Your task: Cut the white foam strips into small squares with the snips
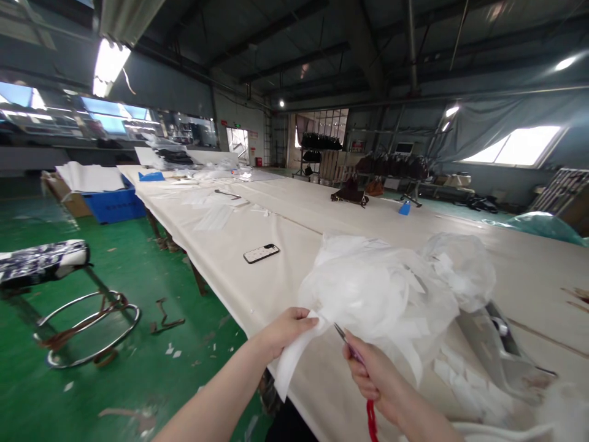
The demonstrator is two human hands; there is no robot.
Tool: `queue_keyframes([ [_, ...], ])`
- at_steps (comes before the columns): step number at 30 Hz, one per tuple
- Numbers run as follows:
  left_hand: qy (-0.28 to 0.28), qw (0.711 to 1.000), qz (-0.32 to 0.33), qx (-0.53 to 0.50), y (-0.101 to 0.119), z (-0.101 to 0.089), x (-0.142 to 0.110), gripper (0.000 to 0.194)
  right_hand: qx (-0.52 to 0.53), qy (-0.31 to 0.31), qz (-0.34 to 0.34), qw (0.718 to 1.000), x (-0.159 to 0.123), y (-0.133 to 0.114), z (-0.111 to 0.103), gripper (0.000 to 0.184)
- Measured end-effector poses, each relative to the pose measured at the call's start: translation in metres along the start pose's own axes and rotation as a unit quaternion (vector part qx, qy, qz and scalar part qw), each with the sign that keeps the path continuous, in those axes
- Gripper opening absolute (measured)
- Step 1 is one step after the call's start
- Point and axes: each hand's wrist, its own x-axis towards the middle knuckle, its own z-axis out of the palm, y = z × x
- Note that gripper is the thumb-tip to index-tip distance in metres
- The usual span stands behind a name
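My left hand (291,328) pinches a white strip (294,359) near its upper end, and the strip's lower end hangs by the table's front edge. In my right hand (372,372) is a pair of thread snips (348,344), its pointed metal tip toward the strip but a little apart from it. A red cord (371,420) hangs below that hand. Just beyond both hands a translucent white plastic bag (363,282) lies in a crumpled heap with white pieces in it. Whether the strip joins the heap, I cannot tell.
A phone (261,253) lies on the pale-covered table (285,276). More white strips (214,216) are scattered farther back. A second plastic bag (460,270) and a grey bin-like container (499,344) sit to the right. A stool (50,264) and a blue crate (115,204) stand left.
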Motion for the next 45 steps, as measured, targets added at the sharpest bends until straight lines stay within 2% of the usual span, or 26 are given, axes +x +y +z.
queue_keyframes([
  [7,0.002,1.0,-0.004,-0.003,-0.004,-0.002,-0.003,0.044,-0.038,-0.007,-0.036,0.999,0.006,0.008,0.0,0.042],
  [11,0.009,1.0,-0.003,-0.012,-0.005,-0.002,-0.001,0.047,-0.056,-0.003,-0.03,0.998,0.01,0.012,-0.002,0.042],
  [15,-0.011,1.0,-0.004,-0.012,-0.005,0.001,-0.002,0.047,-0.057,-0.011,-0.042,0.997,0.013,0.013,0.001,0.041],
  [18,-0.021,1.0,0.004,0.009,-0.005,0.003,-0.004,0.046,-0.052,-0.013,-0.054,0.997,0.013,0.011,0.005,0.042],
  [22,-0.046,0.997,0.022,0.05,-0.008,0.002,-0.004,0.044,-0.061,-0.002,-0.029,0.998,0.013,0.007,0.011,0.043],
  [28,-0.04,0.996,0.032,0.078,-0.007,-0.002,-0.002,0.043,-0.085,0.023,-0.043,0.995,0.018,0.009,0.016,0.043],
  [33,-0.046,0.991,0.049,0.116,-0.001,0.002,-0.003,0.044,-0.08,0.041,-0.043,0.995,0.019,0.007,0.018,0.042],
  [45,-0.024,0.992,0.044,0.118,0.001,-0.004,-0.011,0.043,-0.028,0.008,-0.038,0.999,0.021,0.015,0.022,0.041],
])
